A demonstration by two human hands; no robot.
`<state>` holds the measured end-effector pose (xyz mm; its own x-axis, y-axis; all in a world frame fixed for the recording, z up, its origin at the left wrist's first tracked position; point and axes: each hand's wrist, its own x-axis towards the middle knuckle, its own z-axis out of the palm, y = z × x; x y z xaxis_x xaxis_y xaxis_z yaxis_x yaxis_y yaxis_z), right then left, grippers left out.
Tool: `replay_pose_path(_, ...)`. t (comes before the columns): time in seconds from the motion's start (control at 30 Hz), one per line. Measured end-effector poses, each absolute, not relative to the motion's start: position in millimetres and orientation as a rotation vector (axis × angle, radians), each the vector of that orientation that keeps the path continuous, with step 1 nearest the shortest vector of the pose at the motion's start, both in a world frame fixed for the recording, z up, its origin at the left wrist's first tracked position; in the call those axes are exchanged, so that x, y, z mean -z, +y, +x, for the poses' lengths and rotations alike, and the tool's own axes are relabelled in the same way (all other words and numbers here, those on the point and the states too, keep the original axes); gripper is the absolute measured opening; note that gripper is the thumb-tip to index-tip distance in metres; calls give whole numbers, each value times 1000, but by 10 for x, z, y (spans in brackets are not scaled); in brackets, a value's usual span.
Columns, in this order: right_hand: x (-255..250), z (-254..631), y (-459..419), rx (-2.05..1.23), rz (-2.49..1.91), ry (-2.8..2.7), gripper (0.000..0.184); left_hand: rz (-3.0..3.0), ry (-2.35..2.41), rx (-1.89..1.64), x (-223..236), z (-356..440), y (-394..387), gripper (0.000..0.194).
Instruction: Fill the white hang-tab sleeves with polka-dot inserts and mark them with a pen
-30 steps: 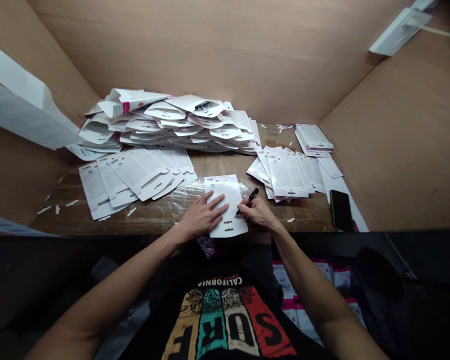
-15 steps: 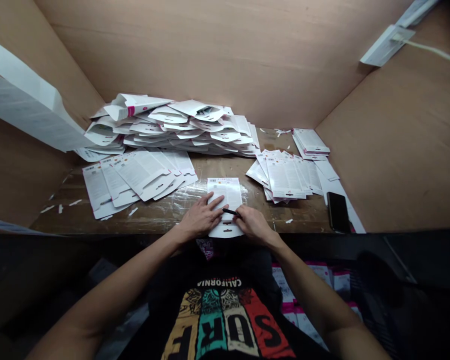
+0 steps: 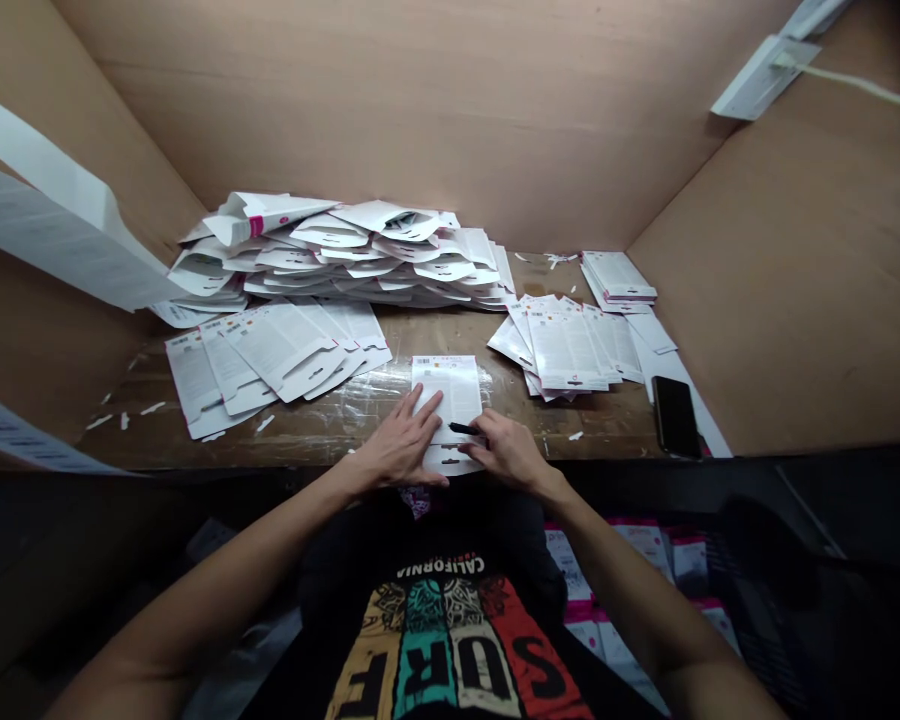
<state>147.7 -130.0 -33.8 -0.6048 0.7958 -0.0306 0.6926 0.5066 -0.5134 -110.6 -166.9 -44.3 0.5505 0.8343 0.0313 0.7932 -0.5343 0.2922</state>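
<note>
A white flat packaging card [image 3: 450, 385] lies on the wooden table [image 3: 330, 425] near its front edge. My left hand [image 3: 401, 445] rests flat on the card's left side, fingers stretched out. My right hand [image 3: 506, 450] is at the card's right lower part and holds a black pen [image 3: 465, 429], which lies almost level across the card with its tip pointing left.
A big heap of folded white cartons [image 3: 337, 250] fills the back of the table. A fan of flat cards [image 3: 270, 350] lies left, another fan [image 3: 570, 345] right, a small stack [image 3: 619, 275] behind it. A black phone [image 3: 675, 415] lies at the right. Brown board walls enclose the table.
My right hand turned the pen from upright and pointing up-right to lying level across the card. Both hands slid slightly toward the card's lower end.
</note>
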Motion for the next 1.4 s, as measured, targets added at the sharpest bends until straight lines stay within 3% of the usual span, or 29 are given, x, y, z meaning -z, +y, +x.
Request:
replay_pose_path(0.1, 321, 1395, -1311, -719, -1235, -2648, 10, 2560, 1390, -170, 437, -1074, -1702, 97)
replay_pose_path(0.23, 131, 1558, -1422, -1303, -637, -2788, 11, 2578, 1382, -112, 446, -1081, -1741, 99)
replay_pose_path(0.27, 100, 1620, -1438, -1361, -558, -2788, 19, 2574, 1373, -120, 451, -1090, -1750, 98)
replay_pose_path(0.33, 98, 1719, -1439, -1176, -701, -2782, 45, 2556, 1362, -161, 463, -1110, -1758, 95)
replay_pose_path(0.4, 172, 1757, -1402, -847, -931, -2756, 57, 2527, 1357, -217, 476, -1133, -1746, 90)
replay_pose_path(0.57, 392, 1569, -1301, -633, -1250, -2657, 28, 2484, 1367, -324, 527, -1166, -1654, 56)
replay_pose_path(0.67, 361, 1382, -1367, -439, -1652, -2499, 29, 2521, 1424, -392, 556, -1137, -1698, 43)
replay_pose_path(0.77, 259, 1278, -1526, -442, -1900, -2399, 33, 2574, 1465, -416, 590, -1086, -1886, 53)
replay_pose_path(0.87, 221, 1283, -1656, -633, -1947, -2300, 34, 2585, 1512, -416, 668, -1053, -2091, 75)
replay_pose_path(1.0, 313, 1354, -1656, -974, -1779, -1999, 30, 2562, 1579, -474, 779, -1022, -2198, 76)
replay_pose_path(1.17, 372, 1370, -1537, -1616, -1394, -1293, 40, 2627, 1497, -574, 699, -929, -2075, 79)
replay_pose_path(1.33, 130, 1745, -1124, -1456, -1258, -1124, 48, 2771, 1275, -604, 262, -575, -1387, 63)
replay_pose_path(1.4, 13, 2046, -824, -1301, -1279, -1124, 49, 2749, 1185, -664, 104, -367, -947, 68)
